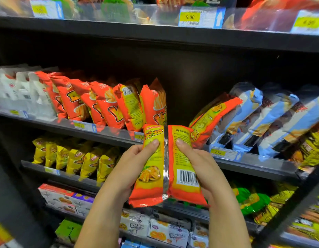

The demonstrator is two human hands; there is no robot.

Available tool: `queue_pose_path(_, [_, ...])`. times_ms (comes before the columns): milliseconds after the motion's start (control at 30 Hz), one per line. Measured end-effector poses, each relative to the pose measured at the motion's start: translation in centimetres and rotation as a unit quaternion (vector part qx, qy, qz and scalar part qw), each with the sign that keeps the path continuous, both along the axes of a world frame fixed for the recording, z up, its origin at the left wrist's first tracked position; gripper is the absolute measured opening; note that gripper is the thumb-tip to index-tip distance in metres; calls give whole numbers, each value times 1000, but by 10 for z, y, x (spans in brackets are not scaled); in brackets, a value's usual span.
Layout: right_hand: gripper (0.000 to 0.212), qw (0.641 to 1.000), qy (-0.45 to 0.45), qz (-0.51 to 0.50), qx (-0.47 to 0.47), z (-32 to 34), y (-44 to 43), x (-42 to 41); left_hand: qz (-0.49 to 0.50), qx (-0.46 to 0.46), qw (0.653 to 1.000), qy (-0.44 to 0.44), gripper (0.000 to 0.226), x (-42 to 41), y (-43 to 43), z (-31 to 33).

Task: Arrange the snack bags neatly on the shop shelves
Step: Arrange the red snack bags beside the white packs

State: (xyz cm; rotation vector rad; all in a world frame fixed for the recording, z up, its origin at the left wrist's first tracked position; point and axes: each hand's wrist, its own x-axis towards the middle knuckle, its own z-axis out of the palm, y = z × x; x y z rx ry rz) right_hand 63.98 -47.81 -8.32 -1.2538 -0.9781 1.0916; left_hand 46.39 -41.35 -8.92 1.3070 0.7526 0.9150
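Observation:
I hold an orange and yellow snack bag (168, 187) upright in front of the shelves, its back side with seam and barcode facing me. My left hand (132, 167) grips its left edge, thumb on the back. My right hand (200, 167) grips its right edge the same way. Behind it, on the middle shelf (105, 130), a row of several matching orange bags (108, 102) leans to the left. One more orange bag (212, 115) leans against the blue bags on the right. A dark gap lies between these two groups, directly above the held bag.
White bags (17, 92) stand at the shelf's left end, blue bags (273, 115) at its right. Yellow bags (72, 158) fill the shelf below, with boxed and packed snacks (166, 230) lower down. Price tags (200, 17) line the upper shelf edge.

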Motion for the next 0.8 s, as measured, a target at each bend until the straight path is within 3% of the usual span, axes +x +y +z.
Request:
queue_pose_path(100, [33,1000,-5,6,-23,1,-1,2,-18,-7,1000,23,25,-3,-22,30])
queue_pose_path(300, [39,999,44,0,-17,0,1,-4,-2,-17,999,32,20,-1,-9,10])
queue_pose_path(333, [40,997,77,5,-16,-3,2,-5,-3,-16,1000,22,24,0,-3,5])
queue_pose_path(433, [40,981,193,3,-25,-17,6,0,8,-38,999,-16,66,-3,1,4])
queue_pose_path(500, [41,969,244,5,-33,-23,6,5,37,-66,997,-17,73,2,3,10])
queue_pose_path(667, [55,968,250,10,-30,-32,9,9,49,-66,996,-21,62,-4,-3,6])
queue_pose_path(800, [57,975,217,-39,3,-29,10,5,156,20,987,26,19,-5,-5,9])
